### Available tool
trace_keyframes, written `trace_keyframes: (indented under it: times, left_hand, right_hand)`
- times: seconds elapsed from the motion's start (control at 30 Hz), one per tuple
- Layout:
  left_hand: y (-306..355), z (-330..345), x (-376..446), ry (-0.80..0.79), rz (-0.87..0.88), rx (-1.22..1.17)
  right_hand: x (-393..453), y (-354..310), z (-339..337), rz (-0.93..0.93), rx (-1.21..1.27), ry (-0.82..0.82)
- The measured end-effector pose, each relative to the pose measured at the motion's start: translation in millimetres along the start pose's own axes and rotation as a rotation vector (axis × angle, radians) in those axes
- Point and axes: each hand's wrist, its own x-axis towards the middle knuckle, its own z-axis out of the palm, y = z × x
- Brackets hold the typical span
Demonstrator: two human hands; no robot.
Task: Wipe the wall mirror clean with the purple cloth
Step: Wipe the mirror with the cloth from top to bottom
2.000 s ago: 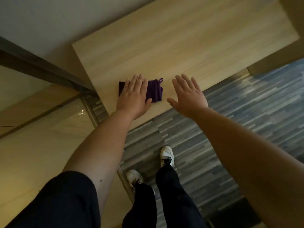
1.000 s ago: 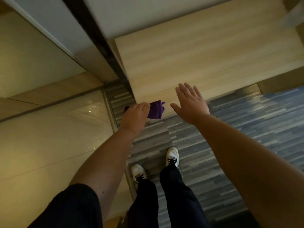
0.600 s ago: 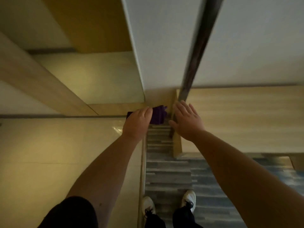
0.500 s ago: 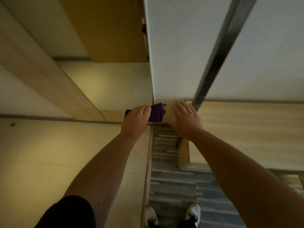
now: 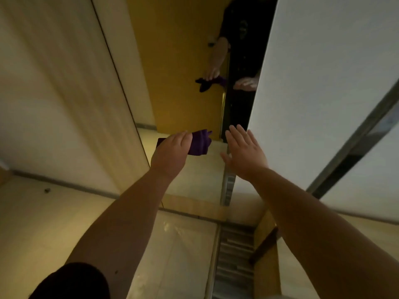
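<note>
My left hand (image 5: 170, 154) is shut on the folded purple cloth (image 5: 199, 142), held up in front of me at mid-frame. My right hand (image 5: 244, 154) hovers beside it, flat, fingers spread, holding nothing. The wall mirror (image 5: 183, 61) rises ahead as a tall panel. Its glass reflects a yellow-brown door, my two hands and the cloth. Both hands are a little short of the mirror's lower part; I cannot tell whether the cloth touches the glass.
A white wall panel (image 5: 313, 93) with a dark vertical strip (image 5: 354, 143) stands to the right of the mirror. A cream wall (image 5: 54, 93) is on the left. Glossy beige floor tiles (image 5: 172, 255) and a grey striped carpet strip (image 5: 234, 262) lie below.
My left hand picked the cloth off the wooden tabletop and carried it left and up. My view swung from the table to the mirror. My right hand stayed open beside it.
</note>
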Motion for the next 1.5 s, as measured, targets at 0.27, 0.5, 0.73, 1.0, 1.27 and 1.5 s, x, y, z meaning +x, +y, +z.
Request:
trace_keyframes:
  times: [0.27, 0.5, 0.73, 1.0, 1.27, 1.5]
  left_hand:
    - [-56.2, -42.2, 106.2, 0.162, 0.017, 0.102]
    - [-111.3, -109.7, 216.8, 0.34, -0.004, 0.193]
    - [-153.8, -176.9, 292.8, 0.46, -0.004, 0.269]
    - [-223.7, -217.8, 351.6, 0.562, 0.016, 0.325]
    - [-284.9, -293.6, 428.7, 0.845, 0.196, 0.458]
    - [-305.5, -376.1, 473.2, 1.056, 0.182, 0.523]
  right_hand:
    - [118.6, 2.3, -73.9, -0.11, -0.106, 0.255]
    - [218.0, 3.7, -175.7, -0.186, -0.223, 0.496]
    - [289.6, -7.0, -252.3, -0.195, -0.37, 0.647]
    - [365.0, -34.2, -302.5, -0.15, -0.484, 0.814]
    - [412.6, -58.6, -350.4, -0.008, -0.52, 0.939]
    - [415.3, -57.5, -347.4, -0.016, -0.508, 0.976]
